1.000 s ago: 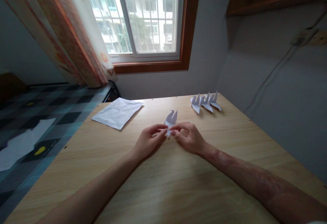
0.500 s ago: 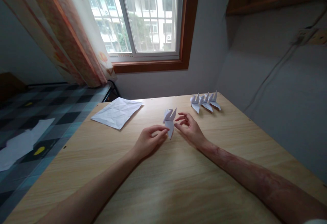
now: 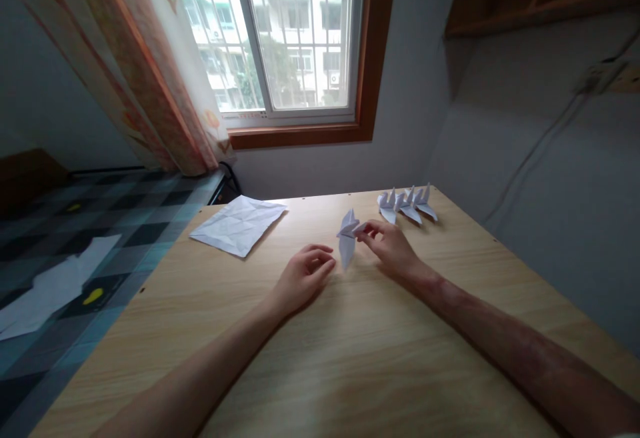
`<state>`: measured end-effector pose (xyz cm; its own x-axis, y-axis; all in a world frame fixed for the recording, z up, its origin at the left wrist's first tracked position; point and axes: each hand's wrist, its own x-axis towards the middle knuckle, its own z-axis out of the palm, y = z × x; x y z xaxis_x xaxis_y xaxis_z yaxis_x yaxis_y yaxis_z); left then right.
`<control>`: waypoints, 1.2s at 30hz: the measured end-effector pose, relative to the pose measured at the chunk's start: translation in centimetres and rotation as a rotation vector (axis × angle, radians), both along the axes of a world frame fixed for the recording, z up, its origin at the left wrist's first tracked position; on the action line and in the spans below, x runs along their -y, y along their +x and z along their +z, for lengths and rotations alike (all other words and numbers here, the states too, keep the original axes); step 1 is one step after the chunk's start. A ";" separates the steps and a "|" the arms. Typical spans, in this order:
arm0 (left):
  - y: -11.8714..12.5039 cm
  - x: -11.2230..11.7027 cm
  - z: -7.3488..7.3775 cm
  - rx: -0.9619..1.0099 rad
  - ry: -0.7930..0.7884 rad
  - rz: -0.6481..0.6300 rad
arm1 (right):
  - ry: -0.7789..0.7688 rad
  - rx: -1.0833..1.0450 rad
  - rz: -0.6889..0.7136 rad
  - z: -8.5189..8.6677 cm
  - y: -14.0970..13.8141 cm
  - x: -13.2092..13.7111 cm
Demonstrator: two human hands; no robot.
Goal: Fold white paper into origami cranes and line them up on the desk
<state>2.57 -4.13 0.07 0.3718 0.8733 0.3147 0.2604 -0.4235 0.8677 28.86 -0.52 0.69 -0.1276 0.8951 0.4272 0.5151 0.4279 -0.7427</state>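
A white folded paper crane [image 3: 347, 241] is pinched at its right side between the thumb and fingers of my right hand [image 3: 387, 245]. One of its wings points down toward me. Just left of the crane, my left hand [image 3: 307, 275] rests near the wooden tabletop [image 3: 300, 371], fingers curved and apart, holding nothing. Three more white paper cranes [image 3: 409, 206] stand in a row at the far right of the table, beyond my right hand.
A creased square sheet of white paper [image 3: 240, 225] lies at the table's far left. White paper pieces [image 3: 60, 285] lie on the checked bed [image 3: 30, 238] left of the table. A window [image 3: 300, 45] and wall are behind; a shelf [image 3: 540, 11] hangs upper right.
My left hand has let go of the crane's wing. My right hand has closed on the crane, which has turned and shifted right. The view has shifted slightly.
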 end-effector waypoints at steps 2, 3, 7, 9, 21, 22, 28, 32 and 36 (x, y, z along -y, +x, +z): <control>0.0 0.0 0.0 -0.014 0.000 0.013 | 0.066 0.138 -0.033 1.2 1.5 -1.6; -0.1 0.0 0.0 -0.019 -0.003 0.012 | 0.079 0.195 -0.039 1.8 2.3 -2.6; -0.1 0.1 0.2 -0.035 -0.010 0.011 | 0.031 0.293 -0.048 3.7 5.0 -6.7; -0.1 0.1 0.1 -0.036 -0.009 0.011 | -0.035 0.294 -0.042 4.1 5.7 -8.5; -0.1 0.0 0.0 -0.026 0.012 0.004 | -0.276 0.230 -0.138 2.6 5.7 -11.4; -0.1 0.0 0.0 -0.029 0.011 0.004 | -0.284 0.225 -0.142 2.5 5.7 -11.5; -0.1 0.1 0.1 -0.040 0.009 0.008 | -0.331 0.160 -0.138 2.3 5.8 -11.5; -0.1 0.1 0.1 -0.039 0.001 0.005 | -0.332 0.125 -0.134 2.2 5.8 -11.2; -0.1 0.2 0.1 -0.035 -0.009 0.008 | -0.296 0.085 -0.154 2.4 5.9 -11.0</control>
